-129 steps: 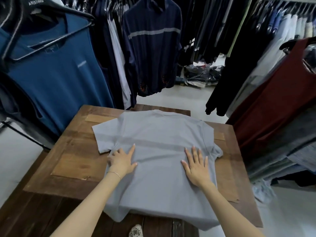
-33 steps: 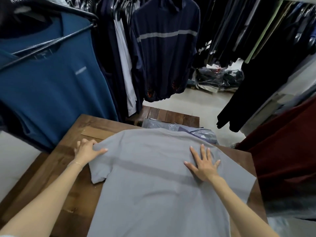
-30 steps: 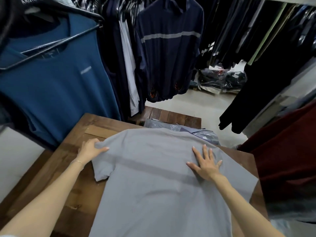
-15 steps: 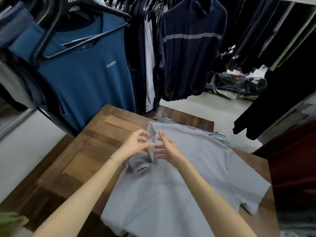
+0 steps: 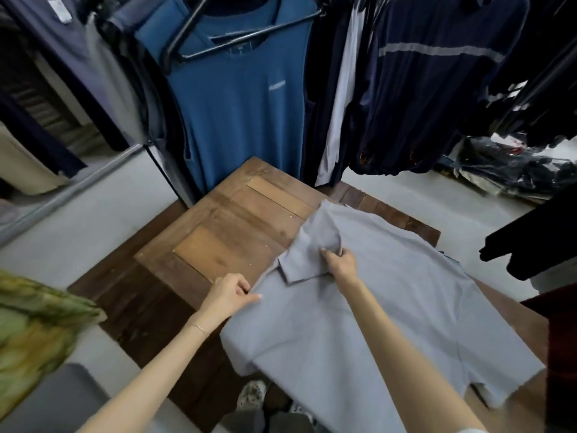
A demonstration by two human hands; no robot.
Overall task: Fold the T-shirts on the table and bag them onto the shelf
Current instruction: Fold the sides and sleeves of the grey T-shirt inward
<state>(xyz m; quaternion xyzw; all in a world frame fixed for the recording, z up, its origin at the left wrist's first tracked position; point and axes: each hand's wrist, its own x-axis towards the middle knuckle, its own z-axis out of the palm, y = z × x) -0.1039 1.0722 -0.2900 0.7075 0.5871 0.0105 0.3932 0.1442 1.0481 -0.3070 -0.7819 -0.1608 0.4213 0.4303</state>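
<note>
Both bare arms reach up from the lower frame; left hand (image 5: 229,295) pinches, right hand (image 5: 340,263) grips mid-frame.

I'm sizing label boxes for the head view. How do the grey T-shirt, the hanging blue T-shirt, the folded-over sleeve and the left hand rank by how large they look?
1. grey T-shirt, nearest the camera
2. hanging blue T-shirt, farther off, so true size is unsure
3. folded-over sleeve
4. left hand

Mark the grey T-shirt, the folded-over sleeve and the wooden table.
grey T-shirt (image 5: 390,307): head view, middle of its back panel.
folded-over sleeve (image 5: 309,260): head view, centre of the flap.
wooden table (image 5: 224,245): head view, bare light plank.
</note>
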